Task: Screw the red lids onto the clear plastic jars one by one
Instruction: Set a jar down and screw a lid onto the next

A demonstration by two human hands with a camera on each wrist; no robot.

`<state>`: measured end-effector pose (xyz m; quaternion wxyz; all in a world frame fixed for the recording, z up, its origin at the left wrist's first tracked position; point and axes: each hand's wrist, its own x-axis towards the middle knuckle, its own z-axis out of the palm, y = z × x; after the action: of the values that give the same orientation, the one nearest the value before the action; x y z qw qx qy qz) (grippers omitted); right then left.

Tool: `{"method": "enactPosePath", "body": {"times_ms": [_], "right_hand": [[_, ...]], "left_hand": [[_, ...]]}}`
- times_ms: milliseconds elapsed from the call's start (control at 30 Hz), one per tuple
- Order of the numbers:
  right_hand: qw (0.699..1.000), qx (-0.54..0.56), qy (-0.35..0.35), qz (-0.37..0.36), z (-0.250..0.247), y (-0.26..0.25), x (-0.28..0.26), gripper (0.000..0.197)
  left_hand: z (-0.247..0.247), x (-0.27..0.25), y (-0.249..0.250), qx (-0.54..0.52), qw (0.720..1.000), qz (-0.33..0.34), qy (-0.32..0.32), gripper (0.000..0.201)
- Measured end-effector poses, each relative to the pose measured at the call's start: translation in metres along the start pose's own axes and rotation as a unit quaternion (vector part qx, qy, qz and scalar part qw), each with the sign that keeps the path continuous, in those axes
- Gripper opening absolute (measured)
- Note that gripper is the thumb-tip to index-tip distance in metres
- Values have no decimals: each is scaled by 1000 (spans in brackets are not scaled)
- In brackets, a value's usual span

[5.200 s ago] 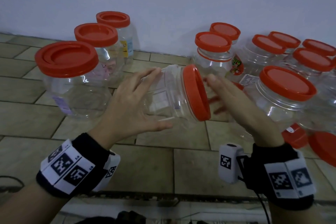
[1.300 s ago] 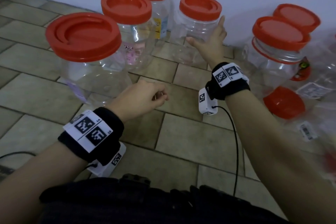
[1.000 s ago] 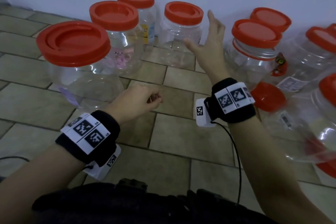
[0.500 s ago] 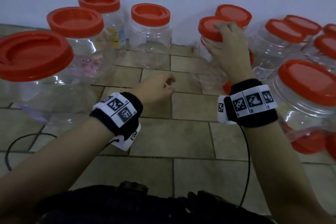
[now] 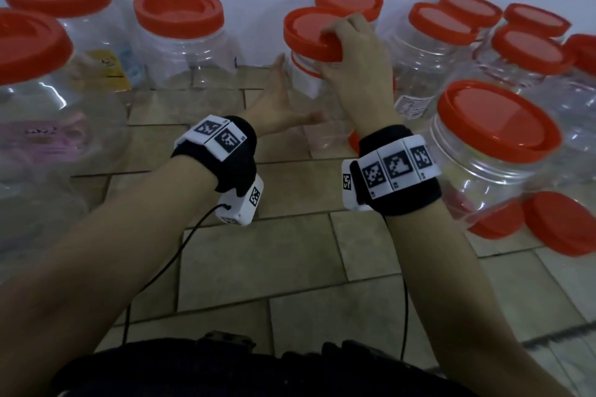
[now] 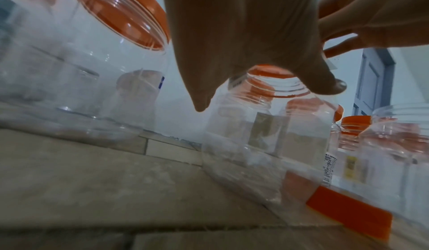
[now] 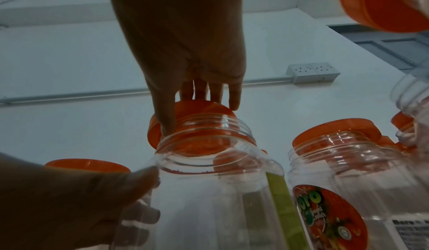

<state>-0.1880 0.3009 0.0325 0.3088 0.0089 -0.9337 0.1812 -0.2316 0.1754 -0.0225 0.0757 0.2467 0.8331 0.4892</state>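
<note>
Both our hands have moved from the left jars onto one clear plastic jar.
Our right hand grips its round red plastic lid, sitting crooked; open left hand steadies — cross-threading threatens.

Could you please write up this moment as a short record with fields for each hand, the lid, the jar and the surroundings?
right hand: grips the red lid from above
lid: sits tilted and off-centre on the jar's mouth, not screwed down
jar: clear, upright on the tiled floor, neck threads exposed
left hand: fingers spread against the jar's side, steadying it
surroundings: other lidded jars along the wall; a loose lid lies on the floor at right
</note>
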Motion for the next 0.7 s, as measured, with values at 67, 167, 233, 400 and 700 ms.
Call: {"method": "enactPosePath", "body": {"times_ms": [67, 167, 233, 400, 700], "right_hand": [[999, 24, 20, 7, 0, -1, -3, 33], [997, 64, 50, 15, -1, -2, -11, 30], [993, 91, 74, 17, -4, -4, -16, 28], [983, 118, 142, 19, -15, -9, -23, 24], [940, 162, 299, -26, -51, -26, -36, 34]], "left_hand": [[4, 4, 1, -5, 1000, 12, -2, 137], [9, 6, -1, 11, 1000, 19, -2, 136], [11, 8, -3, 9, 1000, -15, 23, 130], [10, 9, -8, -18, 998, -41, 53, 127], [-6, -37, -12, -46, 993, 1, 106, 136]]}}
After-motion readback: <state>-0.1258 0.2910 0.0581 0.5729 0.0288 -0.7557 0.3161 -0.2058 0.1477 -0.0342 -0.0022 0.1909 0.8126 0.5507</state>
